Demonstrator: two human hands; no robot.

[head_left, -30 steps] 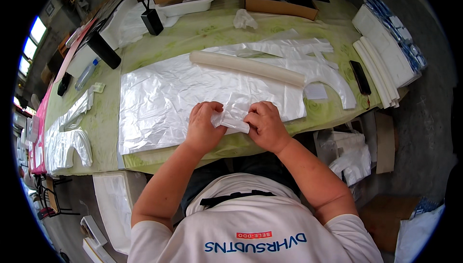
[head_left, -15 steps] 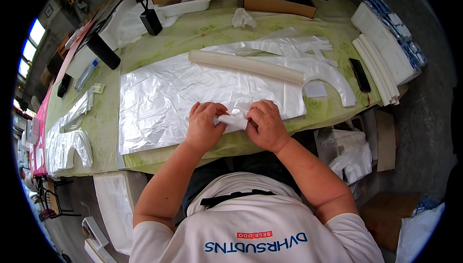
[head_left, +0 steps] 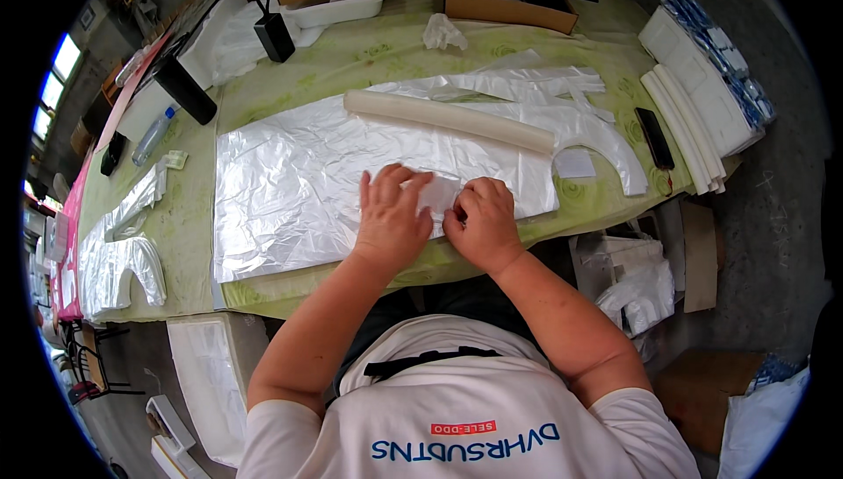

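Here was how it looked from my end: the small, translucent white piece of thin plastic film (head_left: 445,188) sat between the hands, over the near part of the large, silvery-white crinkled plastic sheet (head_left: 290,189) on the green floral-covered tabletop (head_left: 382,50). On the left hand (head_left: 392,214), fingers spread, loosely curved, thumb standing apart: nothing gripped that I could see. On the right hand (head_left: 482,223), fingers curled together, pinching the film's right edge as far as I could judge, though the knuckles hid the exact contact.

That was my first worry! One side pinched, the other free: I reckoned a film this flimsy could spring open, twist or crease askew if the right fingers slipped. Pulled too hard, it might have stretched or torn.

White on white, too: I could barely pick out the film's border against the sheet, so a fingertip could easily have caught the sheet instead and dragged it along. And up there, lying slantwise on that sheet, was the long, cream-coloured cylindrical roll (head_left: 448,121); a tug below might have set it rolling. The sheet's front edge ran near the tabletop's own, so a pull towards the body could have brought it over the side.
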